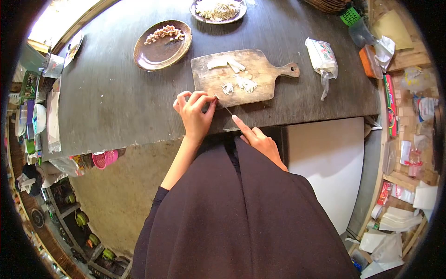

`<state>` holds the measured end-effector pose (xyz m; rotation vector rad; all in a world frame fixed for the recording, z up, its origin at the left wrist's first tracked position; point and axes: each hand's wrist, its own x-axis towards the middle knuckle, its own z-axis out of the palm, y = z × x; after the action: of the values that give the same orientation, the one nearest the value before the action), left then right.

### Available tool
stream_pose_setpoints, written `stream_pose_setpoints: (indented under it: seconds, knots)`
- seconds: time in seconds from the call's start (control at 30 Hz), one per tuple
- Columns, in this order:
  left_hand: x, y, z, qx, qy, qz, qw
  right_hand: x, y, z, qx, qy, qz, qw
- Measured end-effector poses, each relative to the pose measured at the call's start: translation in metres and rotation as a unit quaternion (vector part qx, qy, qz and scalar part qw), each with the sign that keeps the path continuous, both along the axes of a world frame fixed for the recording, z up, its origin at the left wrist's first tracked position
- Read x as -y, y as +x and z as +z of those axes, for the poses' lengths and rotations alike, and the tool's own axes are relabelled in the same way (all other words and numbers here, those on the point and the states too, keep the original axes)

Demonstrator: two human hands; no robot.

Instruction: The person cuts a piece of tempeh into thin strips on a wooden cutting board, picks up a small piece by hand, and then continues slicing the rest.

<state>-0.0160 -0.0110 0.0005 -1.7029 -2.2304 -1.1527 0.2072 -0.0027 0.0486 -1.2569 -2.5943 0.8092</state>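
Note:
A wooden cutting board (265,76) with a handle lies on the dark table. Pale strips (226,63) rest on its far half, and two small heaps of chopped pale pieces (246,84) lie nearer to me. At the board's near left corner, my left hand (193,114) is closed in a pinch; what sits between its fingertips is too small to name. My right hand (261,143) is wrapped round a knife (227,109), its index finger stretched along the top. The thin blade points toward the left fingertips, and the knife's handle is hidden in my hand.
A brown plate (158,58) with small chopped brownish pieces stands beyond the board to the left. Farther back is a plate of pale shreds (217,10). A white plastic packet (321,56) lies right of the board. Shelves with boxes and bags (390,104) line the right side.

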Motion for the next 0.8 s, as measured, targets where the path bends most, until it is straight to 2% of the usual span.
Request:
stream_pose_setpoints:
  seconds: [0.33,0.63,0.8]
  knots:
    - [0.004,0.002,0.001,-0.039,-0.007,-0.004,0.999,-0.004,-0.003,0.002,0.021,-0.011,0.003,1.000]
    - [0.009,0.003,0.004,-0.074,-0.019,-0.009,0.997,-0.003,0.004,-0.010,0.011,0.035,0.008,0.999]
    - [0.009,0.004,0.002,-0.073,-0.010,-0.007,0.997,-0.007,0.002,-0.004,0.022,-0.016,-0.018,0.999]
